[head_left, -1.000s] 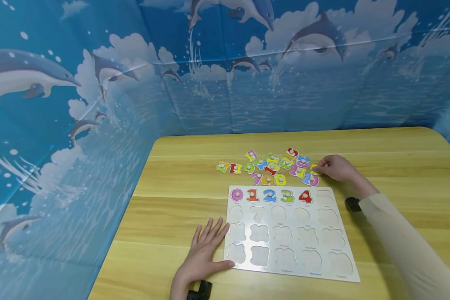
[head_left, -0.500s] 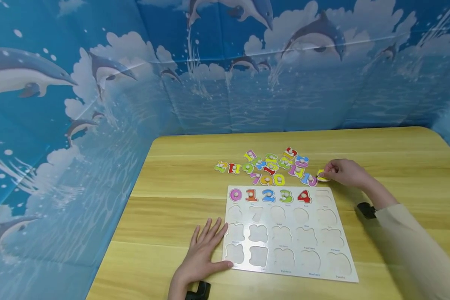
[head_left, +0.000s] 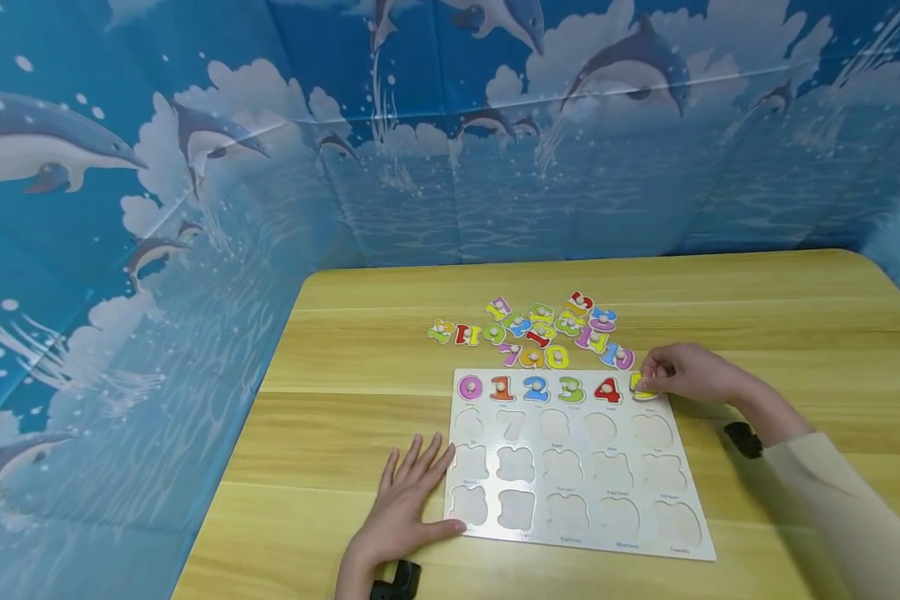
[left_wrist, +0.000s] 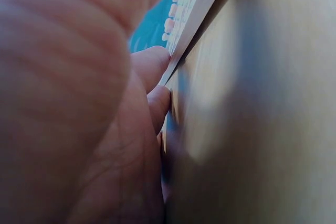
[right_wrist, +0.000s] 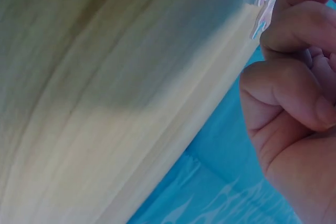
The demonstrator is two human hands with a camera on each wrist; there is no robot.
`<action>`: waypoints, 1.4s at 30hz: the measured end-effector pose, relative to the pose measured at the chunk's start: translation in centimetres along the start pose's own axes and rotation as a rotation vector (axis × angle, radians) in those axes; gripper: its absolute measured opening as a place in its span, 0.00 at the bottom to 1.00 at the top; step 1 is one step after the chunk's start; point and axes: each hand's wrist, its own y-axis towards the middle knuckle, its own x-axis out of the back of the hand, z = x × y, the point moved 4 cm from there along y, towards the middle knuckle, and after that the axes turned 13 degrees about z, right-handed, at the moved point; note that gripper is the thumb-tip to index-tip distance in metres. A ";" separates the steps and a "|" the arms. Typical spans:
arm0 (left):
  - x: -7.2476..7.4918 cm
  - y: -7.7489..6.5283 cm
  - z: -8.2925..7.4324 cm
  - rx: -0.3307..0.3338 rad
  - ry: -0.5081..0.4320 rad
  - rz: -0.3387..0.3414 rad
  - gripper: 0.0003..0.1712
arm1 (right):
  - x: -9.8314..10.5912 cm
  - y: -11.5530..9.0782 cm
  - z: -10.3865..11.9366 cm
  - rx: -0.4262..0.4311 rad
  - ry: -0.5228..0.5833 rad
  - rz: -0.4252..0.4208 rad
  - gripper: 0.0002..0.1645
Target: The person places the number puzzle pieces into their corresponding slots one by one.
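Observation:
A white number puzzle board [head_left: 528, 521] lies on the table, its top row holding the pieces 0 [head_left: 470, 387], 1 [head_left: 502, 389], 2 [head_left: 536, 389], 3 [head_left: 571, 390] and 4 [head_left: 607, 391]. My right hand [head_left: 686, 372] pinches a yellow number 5 piece [head_left: 642, 392] over the last recess of that row; whether it is fully seated cannot be told. In the right wrist view the curled fingers [right_wrist: 286, 90] hide the piece. Spread flat, my left hand [head_left: 401, 508] touches the board's left edge with thumb and fingertips. The left wrist view shows its fingers [left_wrist: 152, 66] against the board's side.
Behind the board lie several loose number pieces, some overlapping, among them an 11 [head_left: 467, 335], an 8 [head_left: 557, 357] and a 10 [head_left: 617, 357]. Lower rows of the board have bare recesses. A dolphin-print curtain [head_left: 450, 183] hangs beyond the wooden table [head_left: 330, 350].
My right hand has carried the yellow 5 piece from beside the loose pieces toward the front, onto the board's top right recess. The left hand has stayed at the board's edge.

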 end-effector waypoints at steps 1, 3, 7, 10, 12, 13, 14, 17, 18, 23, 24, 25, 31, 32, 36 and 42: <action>0.0 0.0 0.0 -0.001 0.002 -0.001 0.54 | -0.1 0.0 0.0 -0.002 -0.002 0.002 0.13; 0.0 0.0 0.0 -0.002 0.007 -0.003 0.53 | -0.3 0.0 0.1 -0.008 -0.004 0.004 0.14; 0.0 -0.1 -0.1 -0.001 0.007 -0.001 0.53 | -0.4 0.0 0.2 -0.015 -0.009 0.003 0.14; 0.1 -0.1 -0.2 -0.001 0.006 -0.001 0.53 | -0.4 0.0 0.3 -0.019 -0.017 0.000 0.13; 0.1 0.0 -0.2 -0.001 0.003 -0.001 0.53 | -0.4 0.0 0.3 -0.025 -0.030 -0.003 0.13; 0.2 0.0 -0.2 -0.001 0.000 0.001 0.53 | -0.4 0.0 0.3 -0.029 -0.036 -0.004 0.13; 0.2 0.0 -0.3 -0.001 -0.002 0.001 0.53 | -0.4 0.0 0.4 -0.032 -0.043 -0.004 0.13; 0.2 0.0 -0.3 0.000 -0.008 0.005 0.53 | -0.3 -0.1 0.4 -0.036 -0.062 -0.001 0.13; 0.2 0.0 -0.3 0.001 -0.009 0.007 0.53 | -0.3 -0.1 0.4 -0.037 -0.064 0.001 0.13; 0.3 -0.1 -0.4 0.004 -0.015 0.009 0.53 | -0.3 -0.1 0.4 -0.047 -0.062 0.020 0.13; 0.3 -0.1 -0.4 0.004 -0.016 0.008 0.53 | -0.4 0.0 0.4 -0.052 -0.057 0.024 0.13; 0.3 -0.1 -0.4 0.004 -0.015 0.006 0.53 | -0.4 0.0 0.3 -0.057 -0.051 0.027 0.13; 0.3 -0.1 -0.4 0.005 -0.018 0.007 0.53 | -0.5 0.2 -0.3 -0.074 0.032 0.045 0.14; 0.3 -0.2 -0.4 0.005 -0.020 0.008 0.53 | -0.5 0.3 -0.4 -0.077 0.050 0.047 0.15; 0.2 -0.1 -0.3 0.006 -0.022 0.006 0.53 | -0.6 0.2 -0.7 -0.089 0.101 0.047 0.15; 0.2 -0.1 -0.4 0.007 -0.015 0.005 0.53 | -0.8 -0.1 -0.4 -0.099 0.073 0.004 0.15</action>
